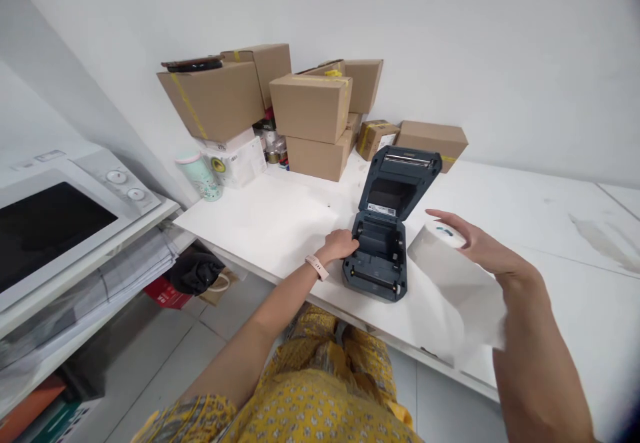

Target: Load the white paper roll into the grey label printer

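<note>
Dark grey printer (377, 236): stood on the desk (280, 216) before me, its lid (400, 179) raised and leaning back; that opening looked finished to me, and its bay showed no roll inside.
White roll (443, 236): sat outside, just right of the printer, with loose paper (445, 296) flaring toward the near edge. Roll in bay and lid down were both undone.
Right hand (480, 246): my grip was closed around the roll's upper end.
Left hand (341, 245): my fingers were curled against the printer's left rim; I could not tell whether that grip was clamped or merely resting.
Desk surface: white and smooth, with a greyish patch (605, 239) off to the right.
Back of the desk: cardboard boxes (313, 106) were stacked near a plain pale wall (525, 63).
Left side: a mint cup (203, 177) stood near the corner; a microwave (75, 203) sat beyond it, above a tiled floor (165, 343).
</note>
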